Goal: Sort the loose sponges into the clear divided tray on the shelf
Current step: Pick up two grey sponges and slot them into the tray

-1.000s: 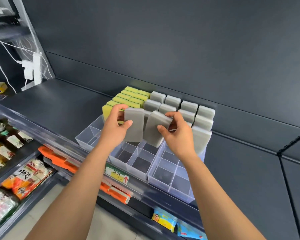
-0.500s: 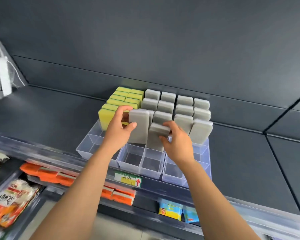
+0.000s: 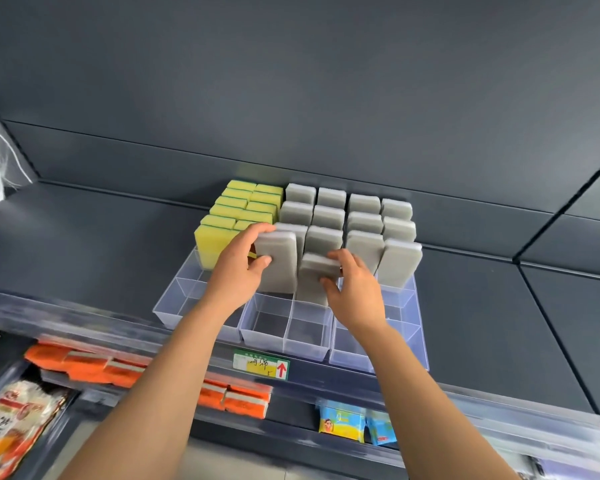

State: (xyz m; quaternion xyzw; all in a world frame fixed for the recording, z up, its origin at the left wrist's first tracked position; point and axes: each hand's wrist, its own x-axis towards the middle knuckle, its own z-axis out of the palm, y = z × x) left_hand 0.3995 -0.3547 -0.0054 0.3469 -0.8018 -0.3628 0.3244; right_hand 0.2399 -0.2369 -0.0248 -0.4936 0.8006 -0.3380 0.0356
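A clear divided tray (image 3: pixel 305 344) stands on the dark shelf (image 3: pixel 84 244). Its back cells hold upright yellow-and-green sponges (image 3: pixel 236 209) on the left and several grey sponges (image 3: pixel 364 216) to the right. My left hand (image 3: pixel 238 268) grips one grey sponge (image 3: pixel 281 265) upright in a middle cell, thumb on its front face. My right hand (image 3: pixel 352 289) holds a second grey sponge (image 3: pixel 314 278) just right of it, sunk lower into its cell. The front cells hold nothing.
A price label with a red arrow (image 3: pixel 260 364) sits on the shelf's front rail. Orange packs (image 3: pixel 94 365), blue-and-yellow packets (image 3: pixel 342 421) and a noodle bag (image 3: pixel 11 420) lie on lower shelves. The dark back wall (image 3: pixel 291 98) rises close behind the tray.
Both grey sponges have gone down from above the tray into middle cells, the right one deeper. My view has swung right, and the tray looks squarer.
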